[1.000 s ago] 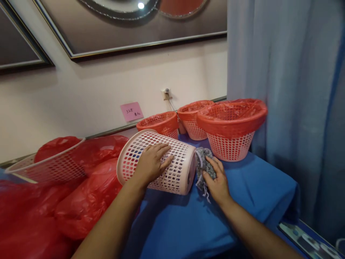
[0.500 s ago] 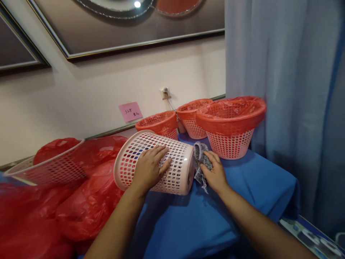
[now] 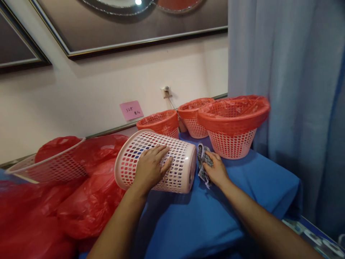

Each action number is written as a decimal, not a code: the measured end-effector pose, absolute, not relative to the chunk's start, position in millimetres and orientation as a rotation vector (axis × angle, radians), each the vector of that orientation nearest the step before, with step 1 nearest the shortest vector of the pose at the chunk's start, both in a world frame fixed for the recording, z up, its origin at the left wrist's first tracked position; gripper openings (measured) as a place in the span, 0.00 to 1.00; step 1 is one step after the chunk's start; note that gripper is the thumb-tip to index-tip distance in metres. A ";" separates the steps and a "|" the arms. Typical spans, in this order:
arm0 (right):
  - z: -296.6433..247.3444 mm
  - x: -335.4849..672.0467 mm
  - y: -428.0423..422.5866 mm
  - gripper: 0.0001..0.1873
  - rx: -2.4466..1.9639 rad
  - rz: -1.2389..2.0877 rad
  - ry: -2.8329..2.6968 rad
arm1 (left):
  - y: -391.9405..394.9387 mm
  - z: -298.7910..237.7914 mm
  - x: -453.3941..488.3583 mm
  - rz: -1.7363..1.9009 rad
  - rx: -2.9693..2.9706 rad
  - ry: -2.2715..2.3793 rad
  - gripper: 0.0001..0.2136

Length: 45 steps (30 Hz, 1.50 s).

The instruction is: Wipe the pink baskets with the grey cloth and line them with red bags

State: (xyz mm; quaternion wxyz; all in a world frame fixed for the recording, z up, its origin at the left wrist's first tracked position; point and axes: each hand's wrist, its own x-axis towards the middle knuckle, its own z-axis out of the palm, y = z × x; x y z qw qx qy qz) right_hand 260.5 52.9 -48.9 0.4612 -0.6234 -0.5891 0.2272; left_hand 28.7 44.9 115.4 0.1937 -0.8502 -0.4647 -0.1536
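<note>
A pale pink plastic wastebasket (image 3: 176, 158) with a lattice of holes lies on its side on the blue cloth (image 3: 194, 223), its mouth to the left and its base to the right. My left hand (image 3: 152, 165) rests flat on its upper side, fingers stretched out. Just right of the base, my right hand (image 3: 215, 169) grips a bunched grey cloth (image 3: 204, 158) with loose threads hanging down. A narrow gap seems to separate the grey cloth from the base. The ends of the right fingers are partly hidden in the cloth.
Three upright baskets with red bag liners stand behind: a left one (image 3: 161, 122), a middle one (image 3: 196, 126) and a large right one (image 3: 233, 142). Red plastic bags (image 3: 88, 205) heap at left beside another basket (image 3: 56, 171). A blue curtain (image 3: 283, 90) hangs at right.
My right hand and the grey cloth have shifted slightly right, away from the wastebasket's base. The left hand stays on the basket's side. The view has moved a little.
</note>
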 end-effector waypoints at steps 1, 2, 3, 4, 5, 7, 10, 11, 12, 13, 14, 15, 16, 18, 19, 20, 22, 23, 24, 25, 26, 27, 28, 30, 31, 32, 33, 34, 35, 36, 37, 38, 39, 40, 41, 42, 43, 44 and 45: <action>-47.7 257.2 51.3 0.30 -1.523 0.564 -1.469 | 44.7 115.6 28.8 -0.430 -2.384 -1.310 0.20; -47.4 253.2 46.5 0.28 -1.508 0.579 -1.506 | 44.7 115.7 28.8 -0.429 -2.382 -1.317 0.20; -47.9 249.2 38.6 0.25 -1.491 0.601 -1.552 | 44.7 115.7 28.7 -0.426 -2.378 -1.325 0.20; -49.0 245.7 28.2 0.22 -1.475 0.624 -1.599 | 44.8 115.5 28.6 -0.421 -2.376 -1.330 0.20; -50.3 242.9 16.4 0.19 -1.453 0.649 -1.648 | 44.9 115.3 28.6 -0.417 -2.377 -1.330 0.20; -53.2 239.9 -7.7 0.17 -1.380 0.714 -1.739 | 45.4 114.6 28.5 -0.415 -2.376 -1.324 0.20; -57.2 238.9 -30.9 0.22 -1.238 0.822 -1.773 | 46.0 113.8 29.0 -0.423 -2.366 -1.314 0.20; -58.6 238.8 -33.0 0.24 -1.213 0.838 -1.746 | 46.0 113.7 29.3 -0.424 -2.361 -1.316 0.20; -60.0 238.8 -32.3 0.26 -1.213 0.830 -1.704 | 45.9 113.7 29.6 -0.422 -2.357 -1.319 0.20; -61.2 239.1 -29.1 0.27 -1.230 0.809 -1.667 | 45.7 113.8 29.9 -0.418 -2.354 -1.321 0.20; -62.1 239.7 -24.0 0.28 -1.260 0.782 -1.648 | 45.4 113.9 30.2 -0.415 -2.352 -1.323 0.20; -62.4 240.9 -17.5 0.28 -1.294 0.760 -1.653 | 45.0 114.0 30.3 -0.412 -2.352 -1.322 0.20; -62.0 242.8 -10.4 0.26 -1.329 0.745 -1.677 | 44.5 114.1 30.2 -0.410 -2.355 -1.321 0.20; -59.4 248.3 3.4 0.23 -1.373 0.727 -1.715 | 43.4 113.9 29.8 -0.412 -2.361 -1.320 0.20; -57.4 251.4 8.9 0.22 -1.383 0.718 -1.710 | 43.0 113.6 29.4 -0.415 -2.361 -1.323 0.20; -55.3 254.3 12.8 0.22 -1.395 0.702 -1.686 | 42.6 113.3 28.9 -0.415 -2.362 -1.326 0.20; -51.9 257.8 14.4 0.23 -1.400 0.638 -1.553 | 42.4 112.5 28.0 -0.413 -2.360 -1.327 0.21; -50.9 257.6 11.8 0.24 -1.380 0.585 -1.458 | 42.6 112.0 27.7 -0.409 -2.361 -1.325 0.21; -50.5 255.8 7.0 0.24 -1.341 0.522 -1.362 | 42.9 111.4 27.4 -0.405 -2.361 -1.322 0.21; -50.8 252.5 0.4 0.24 -1.282 0.463 -1.289 | 43.3 110.9 27.1 -0.403 -2.361 -1.317 0.21; -51.7 247.9 -7.4 0.24 -1.216 0.421 -1.261 | 43.7 110.5 26.9 -0.404 -2.358 -1.314 0.21; -53.2 242.5 -15.7 0.25 -1.161 0.404 -1.285 | 44.0 110.1 26.7 -0.409 -2.355 -1.311 0.21; -55.2 236.9 -23.7 0.25 -1.136 0.414 -1.352 | 44.2 109.7 26.5 -0.415 -2.352 -1.307 0.21; -60.4 227.7 -36.5 0.27 -1.180 0.477 -1.508 | 44.1 109.0 26.1 -0.428 -2.345 -1.298 0.20; -63.4 225.3 -40.5 0.28 -1.238 0.514 -1.573 | 43.8 108.8 25.8 -0.432 -2.341 -1.294 0.20; -66.2 224.8 -42.6 0.28 -1.303 0.544 -1.626 | 43.5 108.5 25.6 -0.435 -2.337 -1.291 0.20; -68.6 226.2 -42.9 0.28 -1.359 0.568 -1.675 | 43.2 108.3 25.5 -0.437 -2.335 -1.288 0.20; -70.2 229.4 -41.3 0.27 -1.397 0.588 -1.717 | 42.9 108.0 25.4 -0.437 -2.333 -1.287 0.20; -70.4 233.8 -38.1 0.27 -1.417 0.601 -1.738 | 42.8 107.8 25.4 -0.437 -2.332 -1.286 0.20; -69.0 238.9 -33.5 0.27 -1.426 0.600 -1.725 | 42.9 107.7 25.5 -0.436 -2.333 -1.285 0.20; -65.9 244.0 -27.9 0.27 -1.428 0.585 -1.673 | 43.1 107.6 25.7 -0.435 -2.335 -1.284 0.20; -60.9 248.5 -21.8 0.26 -1.421 0.553 -1.589 | 43.4 107.5 25.9 -0.434 -2.338 -1.283 0.20; -54.6 251.6 -16.0 0.25 -1.403 0.504 -1.484 | 43.8 107.4 26.2 -0.435 -2.339 -1.283 0.20; -47.5 253.0 -10.9 0.25 -1.370 0.444 -1.382 | 44.3 107.4 26.4 -0.439 -2.340 -1.282 0.20; -40.4 252.5 -7.2 0.25 -1.319 0.386 -1.311 | 44.7 107.3 26.4 -0.445 -2.340 -1.281 0.20; -34.3 250.0 -5.1 0.25 -1.257 0.340 -1.284 | 45.1 107.3 26.4 -0.451 -2.341 -1.280 0.20; -30.1 246.1 -4.8 0.25 -1.197 0.312 -1.297 | 45.5 107.2 26.2 -0.456 -2.340 -1.280 0.20; -28.6 241.3 -6.1 0.26 -1.151 0.303 -1.336 | 45.8 107.1 25.8 -0.460 -2.339 -1.280 0.20; -30.1 236.4 -8.7 0.26 -1.128 0.312 -1.387 | 46.0 107.0 25.3 -0.463 -2.337 -1.280 0.20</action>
